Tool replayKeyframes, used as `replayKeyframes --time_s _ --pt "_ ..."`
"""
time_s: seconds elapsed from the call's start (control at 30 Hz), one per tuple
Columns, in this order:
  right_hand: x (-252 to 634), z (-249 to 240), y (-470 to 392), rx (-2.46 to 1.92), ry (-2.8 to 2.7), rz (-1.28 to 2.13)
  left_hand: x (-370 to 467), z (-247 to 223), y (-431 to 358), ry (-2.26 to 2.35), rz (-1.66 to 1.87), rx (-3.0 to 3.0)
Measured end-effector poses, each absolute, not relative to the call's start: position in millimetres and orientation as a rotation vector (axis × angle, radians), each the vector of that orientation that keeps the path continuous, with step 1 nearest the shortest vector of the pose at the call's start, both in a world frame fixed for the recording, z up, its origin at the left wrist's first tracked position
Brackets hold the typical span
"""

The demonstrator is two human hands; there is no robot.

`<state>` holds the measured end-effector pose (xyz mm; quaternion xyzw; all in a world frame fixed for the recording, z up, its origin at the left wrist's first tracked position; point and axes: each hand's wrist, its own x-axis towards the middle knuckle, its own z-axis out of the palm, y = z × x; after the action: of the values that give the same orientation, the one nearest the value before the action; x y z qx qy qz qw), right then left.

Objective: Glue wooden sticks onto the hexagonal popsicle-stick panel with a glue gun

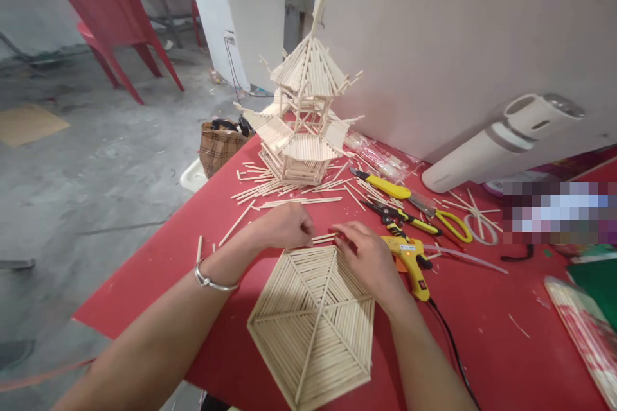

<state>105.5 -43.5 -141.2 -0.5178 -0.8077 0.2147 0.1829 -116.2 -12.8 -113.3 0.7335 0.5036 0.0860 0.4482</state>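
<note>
One stick hexagon (313, 324), six-cornered with six wedges, lies near the near edge of the surface (486, 302). Two forearms flank it, one bracelet (212, 280) on the left wrist. At its far edge, the left hand (288, 226) has curled fingers; whether its grip pinches anything is hidden. The right hand (369, 257) has a grip closed about the right ends of two short sticks (324, 239), which span the gap between the hands.

Just right of the right hand sits one yellow glue gun (412, 263), its black cord trailing toward the near edge. Toward the right edge lies one stick pack (583, 334). Beyond the gun are one pair of scissors (453, 223) and one clear ring (482, 230), plus black-and-yellow cutters (405, 217), their exact number unclear, and one yellow knife (383, 186).

Farther off, many loose sticks (274, 187), too overlapped to count, lie around one stick pagoda (308, 115), upright with two roof tiers, near the far left corner. One clear packet (378, 155) lies right of it; one white flask (491, 141) leans at the wall. Beyond the left edge, on the floor, stand one checked bag (222, 148) and one red chair (113, 19).
</note>
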Motion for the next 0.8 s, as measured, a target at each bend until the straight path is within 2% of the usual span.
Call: replayKeyframes --time_s 0.47,0.8 --pt "108.4 -134.3 -44.9 -1.54 -2.098 0.89 -114.3 -111.8 -13.8 1.275 0.167 1.789" --pt "106.9 -135.3 -47.6 -1.575 -2.126 0.857 -113.9 -110.8 -14.5 1.27 0.177 1.767"
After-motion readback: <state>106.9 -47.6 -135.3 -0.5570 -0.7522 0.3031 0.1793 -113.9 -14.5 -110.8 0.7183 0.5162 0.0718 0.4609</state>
